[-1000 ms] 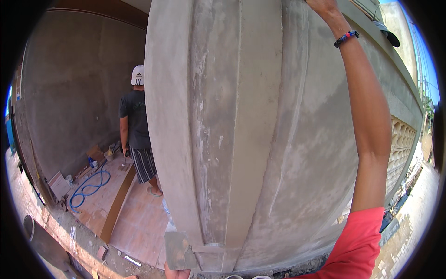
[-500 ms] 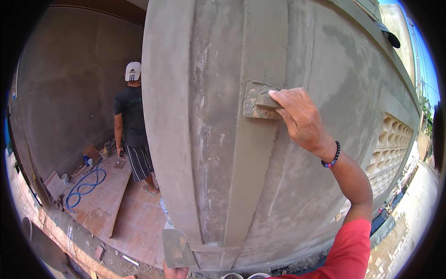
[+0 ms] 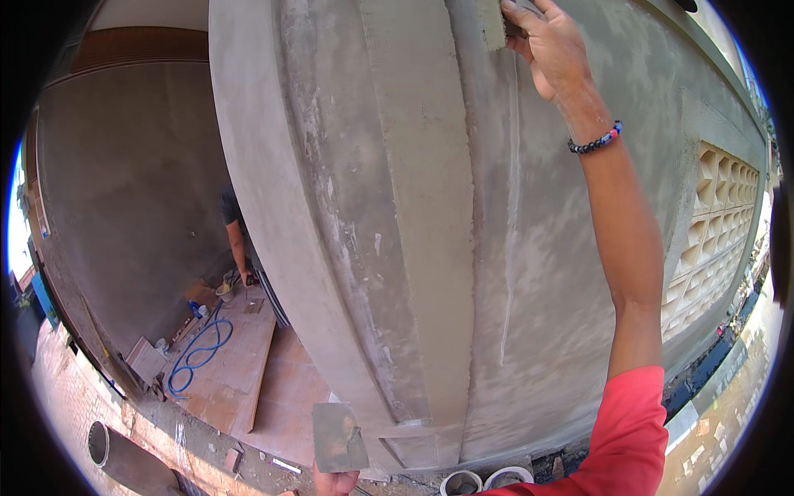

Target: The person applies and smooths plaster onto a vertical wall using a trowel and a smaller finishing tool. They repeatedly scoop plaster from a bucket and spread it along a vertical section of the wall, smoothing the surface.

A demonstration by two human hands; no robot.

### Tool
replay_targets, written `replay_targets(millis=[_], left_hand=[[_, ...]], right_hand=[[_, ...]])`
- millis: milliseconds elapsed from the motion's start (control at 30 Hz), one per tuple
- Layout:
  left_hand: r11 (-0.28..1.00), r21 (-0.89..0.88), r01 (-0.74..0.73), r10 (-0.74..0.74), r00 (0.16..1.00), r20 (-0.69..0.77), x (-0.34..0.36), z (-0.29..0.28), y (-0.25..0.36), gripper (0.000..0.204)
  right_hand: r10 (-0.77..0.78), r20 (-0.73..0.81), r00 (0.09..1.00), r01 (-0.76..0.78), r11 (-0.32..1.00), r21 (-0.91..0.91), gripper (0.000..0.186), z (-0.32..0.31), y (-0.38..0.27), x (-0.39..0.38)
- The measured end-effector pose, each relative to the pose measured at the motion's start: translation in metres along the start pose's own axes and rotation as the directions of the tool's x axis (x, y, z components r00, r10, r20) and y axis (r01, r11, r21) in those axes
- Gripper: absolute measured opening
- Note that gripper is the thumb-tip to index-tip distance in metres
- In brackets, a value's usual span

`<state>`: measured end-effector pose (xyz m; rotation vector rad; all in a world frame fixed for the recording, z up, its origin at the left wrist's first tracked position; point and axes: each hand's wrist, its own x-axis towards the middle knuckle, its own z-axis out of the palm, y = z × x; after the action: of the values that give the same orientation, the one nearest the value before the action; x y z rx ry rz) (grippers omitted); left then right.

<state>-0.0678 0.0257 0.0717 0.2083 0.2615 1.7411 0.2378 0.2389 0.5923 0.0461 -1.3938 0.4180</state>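
High up at the top edge, my right hand (image 3: 552,51) is closed on the handle of a plastering float (image 3: 490,23). The float is partly cut off by the picture's edge, just right of a raised band of fresh grey plaster (image 3: 426,190) that runs down the wall. Low down, my left hand (image 3: 335,483) grips a small flat mortar board (image 3: 337,438) from below. Grey mortar is smeared over its face.
Two round pails (image 3: 460,483) stand at the wall's foot. Openwork vent blocks (image 3: 703,223) fill an opening at right. Through the doorway a co-worker (image 3: 236,236) bends beside a blue hose (image 3: 198,355) on boards. A grey pipe (image 3: 124,455) lies at lower left.
My right hand has carried the float up and to the right along the wall. The left hand still holds the mortar board low. My view has shifted, and the co-worker has bent down.
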Motion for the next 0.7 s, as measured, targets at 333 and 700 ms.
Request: replay_targets(millis=[333,700], left_hand=[[0.997,0.064,-0.046,0.051,0.996,-0.073,-0.035,0.013,0.008,0.033],[0.973,0.200,0.114,-0.100,0.992,-0.078,-0.008,0.039,-0.012,0.034]], right_hand=[[0.033,-0.003,0.999,-0.033,0.978,-0.205,0.041,0.024,0.004,-0.035],[0.227,-0.027,0.973,-0.229,0.959,-0.170,0.043,-0.025,0.046,-0.271]])
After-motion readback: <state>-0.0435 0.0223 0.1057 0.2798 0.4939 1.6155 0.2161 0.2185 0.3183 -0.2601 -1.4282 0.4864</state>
